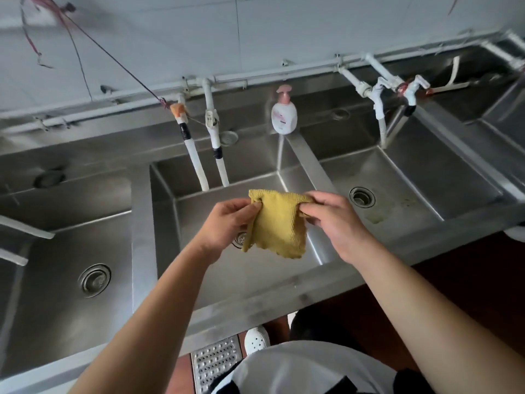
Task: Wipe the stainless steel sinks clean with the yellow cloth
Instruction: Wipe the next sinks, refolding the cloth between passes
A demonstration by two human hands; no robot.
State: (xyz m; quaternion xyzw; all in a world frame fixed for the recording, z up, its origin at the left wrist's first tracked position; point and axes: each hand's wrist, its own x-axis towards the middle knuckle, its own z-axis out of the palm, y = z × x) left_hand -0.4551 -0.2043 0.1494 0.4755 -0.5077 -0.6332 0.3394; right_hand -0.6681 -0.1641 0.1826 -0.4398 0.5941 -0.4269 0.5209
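Observation:
A yellow cloth (277, 226) hangs in the air above the middle stainless steel sink (255, 280). My left hand (227, 226) pinches its upper left corner and my right hand (332, 220) pinches its upper right corner, so it hangs folded between them. The cloth and my left hand hide most of the middle sink's drain (240, 240). A left sink (65, 251) and a right sink (412, 180) flank the middle one.
Two white hoses (207, 157) hang from wall taps into the middle sink. A pink-capped soap bottle (284, 112) stands on the divider at the back. More taps (397, 92) sit over the right sink. A floor grate (216, 362) lies below the front edge.

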